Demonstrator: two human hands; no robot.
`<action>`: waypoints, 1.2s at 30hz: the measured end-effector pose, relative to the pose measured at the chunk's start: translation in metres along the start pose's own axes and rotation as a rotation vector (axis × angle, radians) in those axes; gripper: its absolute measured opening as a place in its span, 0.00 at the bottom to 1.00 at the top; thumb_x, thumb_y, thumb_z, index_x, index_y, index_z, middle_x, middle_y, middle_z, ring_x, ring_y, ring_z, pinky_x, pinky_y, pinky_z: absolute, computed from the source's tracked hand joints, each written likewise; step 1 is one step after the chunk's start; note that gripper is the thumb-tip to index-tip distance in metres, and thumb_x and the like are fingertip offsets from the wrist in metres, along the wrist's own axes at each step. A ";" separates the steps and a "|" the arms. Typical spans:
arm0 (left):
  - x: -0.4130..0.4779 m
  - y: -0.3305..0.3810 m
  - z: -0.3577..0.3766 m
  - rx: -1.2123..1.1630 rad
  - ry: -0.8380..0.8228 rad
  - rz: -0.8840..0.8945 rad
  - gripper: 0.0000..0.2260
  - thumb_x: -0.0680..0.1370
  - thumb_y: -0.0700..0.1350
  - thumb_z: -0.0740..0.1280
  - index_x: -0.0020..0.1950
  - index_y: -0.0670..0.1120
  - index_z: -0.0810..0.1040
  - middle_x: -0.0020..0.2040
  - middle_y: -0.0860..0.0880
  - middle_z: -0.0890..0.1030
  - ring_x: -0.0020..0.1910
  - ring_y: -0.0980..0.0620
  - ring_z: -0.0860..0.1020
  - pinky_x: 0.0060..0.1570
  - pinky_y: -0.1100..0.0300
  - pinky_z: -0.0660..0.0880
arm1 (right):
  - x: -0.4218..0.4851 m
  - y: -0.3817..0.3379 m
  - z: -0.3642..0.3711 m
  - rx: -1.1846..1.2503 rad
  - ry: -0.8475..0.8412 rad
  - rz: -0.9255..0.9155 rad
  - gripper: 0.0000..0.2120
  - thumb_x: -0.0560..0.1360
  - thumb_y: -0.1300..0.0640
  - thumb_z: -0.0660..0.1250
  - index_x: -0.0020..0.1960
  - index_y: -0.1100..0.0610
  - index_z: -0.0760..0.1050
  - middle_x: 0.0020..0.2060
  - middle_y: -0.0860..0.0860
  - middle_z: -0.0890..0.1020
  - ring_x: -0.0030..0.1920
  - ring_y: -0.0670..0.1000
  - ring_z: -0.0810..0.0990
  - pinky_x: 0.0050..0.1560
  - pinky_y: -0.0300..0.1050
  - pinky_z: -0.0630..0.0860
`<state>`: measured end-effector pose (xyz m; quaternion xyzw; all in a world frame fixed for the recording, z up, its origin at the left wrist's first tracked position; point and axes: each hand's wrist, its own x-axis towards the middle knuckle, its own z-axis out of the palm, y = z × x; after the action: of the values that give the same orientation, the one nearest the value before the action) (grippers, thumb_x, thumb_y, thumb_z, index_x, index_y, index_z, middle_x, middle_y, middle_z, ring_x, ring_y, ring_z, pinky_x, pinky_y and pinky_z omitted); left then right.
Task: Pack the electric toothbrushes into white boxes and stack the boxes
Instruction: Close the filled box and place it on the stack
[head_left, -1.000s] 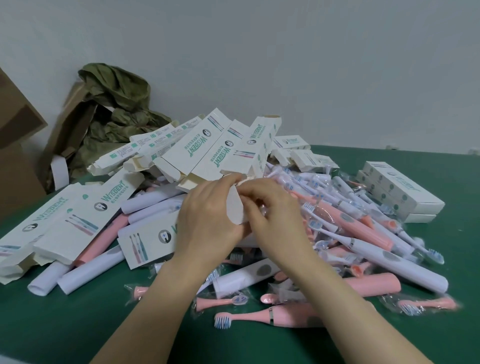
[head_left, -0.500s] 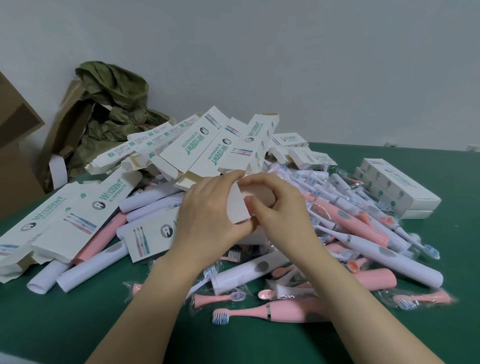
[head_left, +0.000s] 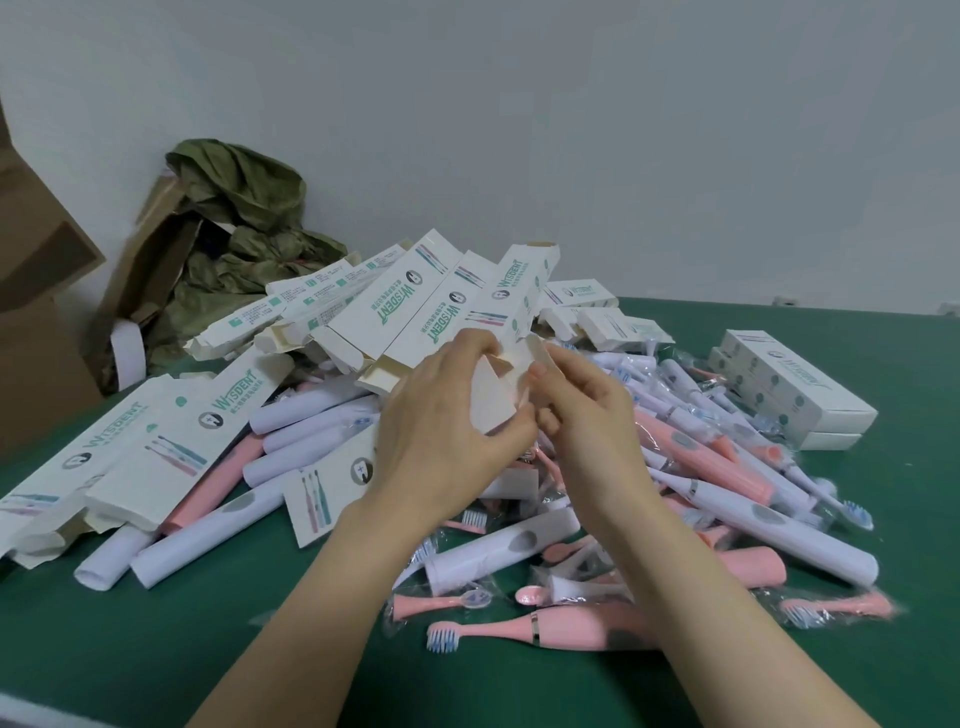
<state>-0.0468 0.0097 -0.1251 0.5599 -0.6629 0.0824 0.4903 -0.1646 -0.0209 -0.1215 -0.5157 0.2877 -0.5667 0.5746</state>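
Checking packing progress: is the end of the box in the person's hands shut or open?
Open. The end flaps of the box stand apart; the right hand pinches one flap while the left hand grips the box.

We found soft, even, somewhat dim light, with only faint shadows on the desk. Frame edges bowed from the wide lens; small print on the white boxes looked smeared.

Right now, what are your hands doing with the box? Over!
Left hand grips the white box, right hand pinches its end flap. End not closed yet. Loose toothbrushes heaped underneath, nothing blocking.
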 end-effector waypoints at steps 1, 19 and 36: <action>0.002 0.001 0.002 0.023 0.013 -0.008 0.16 0.66 0.61 0.60 0.50 0.55 0.67 0.44 0.58 0.75 0.45 0.52 0.73 0.41 0.55 0.69 | 0.000 0.000 0.000 0.049 -0.010 0.016 0.09 0.79 0.62 0.61 0.50 0.60 0.80 0.36 0.52 0.80 0.31 0.43 0.77 0.32 0.36 0.74; -0.010 -0.015 -0.003 0.121 -0.044 -0.090 0.27 0.61 0.55 0.76 0.57 0.47 0.81 0.47 0.47 0.77 0.50 0.46 0.75 0.46 0.58 0.68 | 0.004 0.011 -0.002 -0.042 0.103 -0.007 0.13 0.77 0.65 0.63 0.51 0.50 0.82 0.49 0.50 0.85 0.49 0.47 0.83 0.47 0.40 0.78; -0.008 -0.003 -0.006 -0.047 0.046 -0.030 0.21 0.61 0.47 0.79 0.53 0.46 0.84 0.40 0.52 0.71 0.43 0.57 0.70 0.43 0.76 0.64 | -0.001 -0.020 -0.019 -0.687 -0.212 -0.192 0.26 0.73 0.64 0.64 0.69 0.51 0.66 0.59 0.46 0.79 0.52 0.43 0.80 0.53 0.38 0.77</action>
<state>-0.0414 0.0180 -0.1294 0.5562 -0.6445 0.0723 0.5196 -0.1891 -0.0211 -0.1094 -0.7590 0.3503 -0.4318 0.3387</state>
